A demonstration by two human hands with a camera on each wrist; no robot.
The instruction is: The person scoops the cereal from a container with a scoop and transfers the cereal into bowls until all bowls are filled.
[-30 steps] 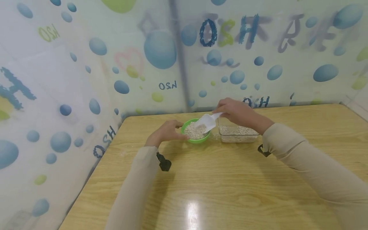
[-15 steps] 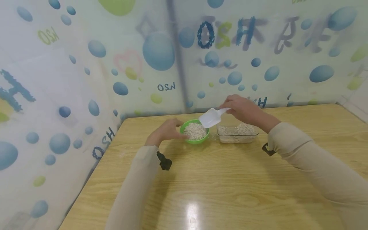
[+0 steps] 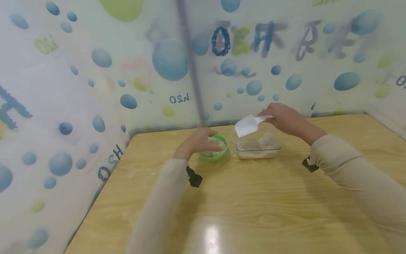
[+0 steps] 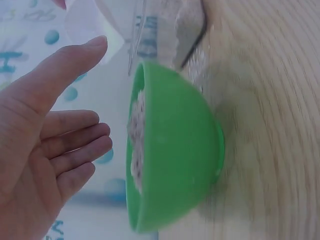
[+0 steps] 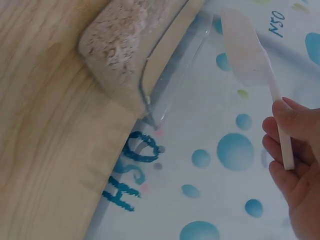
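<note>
A green bowl (image 4: pixel 177 145) filled with oat flakes (image 4: pixel 137 142) stands upright on the table. My left hand (image 3: pixel 200 143) hovers over its rim with fingers apart from the bowl; in the left wrist view the palm (image 4: pixel 30 165) and relaxed fingers hold nothing. My right hand (image 3: pixel 285 118) pinches the handle of a white scoop (image 3: pixel 247 126), raised over the left part of a clear rectangular container (image 3: pixel 258 153). That container holds more oats, heaped toward the right. In the right wrist view the thumb and fingers wrap the scoop's handle (image 5: pixel 282 135).
The wooden table (image 3: pixel 228 204) meets a wall (image 3: pixel 165 106) printed with blue and green bubbles right behind the bowl and container. A few stray flakes (image 4: pixel 197 70) lie between bowl and container. Dark straps (image 3: pixel 194 177) sit at both wrists.
The scoop, tipped into the bowl a second ago, has lifted and moved right over the container. My left hand has come off the bowl's side and shifted right, above it.
</note>
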